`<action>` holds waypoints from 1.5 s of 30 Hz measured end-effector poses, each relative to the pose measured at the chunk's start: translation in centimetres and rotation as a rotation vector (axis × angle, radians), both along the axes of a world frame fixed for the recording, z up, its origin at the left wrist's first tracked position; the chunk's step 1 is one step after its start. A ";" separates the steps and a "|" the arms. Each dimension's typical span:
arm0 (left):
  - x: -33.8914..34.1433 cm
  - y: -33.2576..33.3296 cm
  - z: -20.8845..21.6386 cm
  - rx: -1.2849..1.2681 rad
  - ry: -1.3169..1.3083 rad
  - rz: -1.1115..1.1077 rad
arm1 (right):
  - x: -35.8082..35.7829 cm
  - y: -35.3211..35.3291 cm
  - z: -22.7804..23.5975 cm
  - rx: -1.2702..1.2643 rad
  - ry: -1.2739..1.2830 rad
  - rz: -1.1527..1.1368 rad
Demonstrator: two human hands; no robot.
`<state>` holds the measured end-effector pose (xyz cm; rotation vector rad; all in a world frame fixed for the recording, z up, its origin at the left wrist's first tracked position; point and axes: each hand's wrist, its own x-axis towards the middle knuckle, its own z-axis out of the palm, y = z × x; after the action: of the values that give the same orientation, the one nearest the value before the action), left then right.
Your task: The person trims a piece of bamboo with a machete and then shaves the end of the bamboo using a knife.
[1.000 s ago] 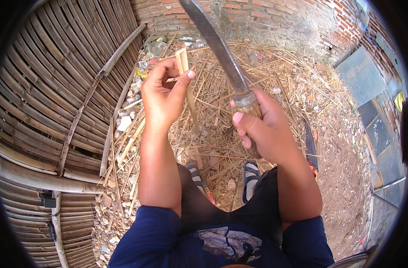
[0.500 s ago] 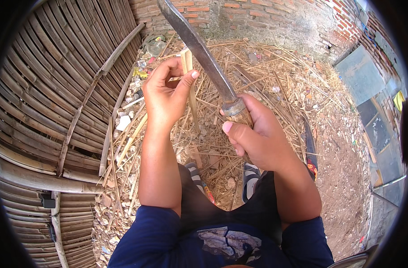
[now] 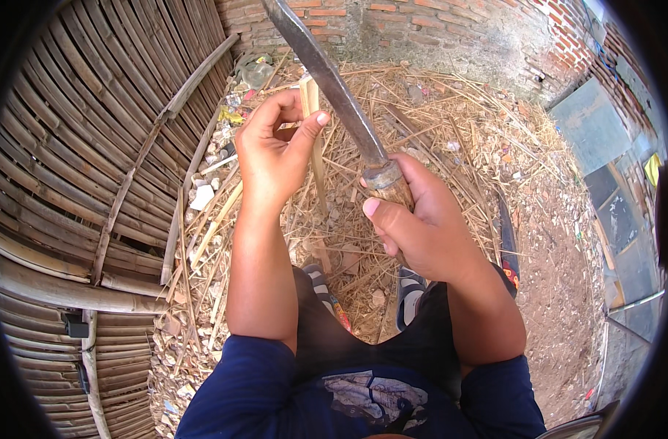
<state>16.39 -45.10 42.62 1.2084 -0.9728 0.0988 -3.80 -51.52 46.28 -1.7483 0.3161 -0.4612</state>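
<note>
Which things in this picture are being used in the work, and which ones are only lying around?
In use:
large knife, in the right hand
pale strip, in the left hand

Lying around:
loose strips
white chunk
yellow scrap

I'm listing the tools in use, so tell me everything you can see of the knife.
The knife has a long, dark, slightly curved blade that looks like metal, a greyish collar and a brown handle that looks wooden. The right hand grips the handle, partly hiding it. The blade slants up and leftward to the picture's top edge, so its tip is not clearly seen. It passes beside the stick; whether they touch is unclear.
</note>
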 end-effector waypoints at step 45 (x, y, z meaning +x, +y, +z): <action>-0.8 2.5 1.6 -0.037 0.281 0.060 | 1.3 2.0 -0.3 -0.088 -0.098 -0.099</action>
<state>15.63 -42.58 44.24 1.1814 -0.6870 -0.0059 -2.52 -49.53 45.93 -1.7941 0.3175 -0.6381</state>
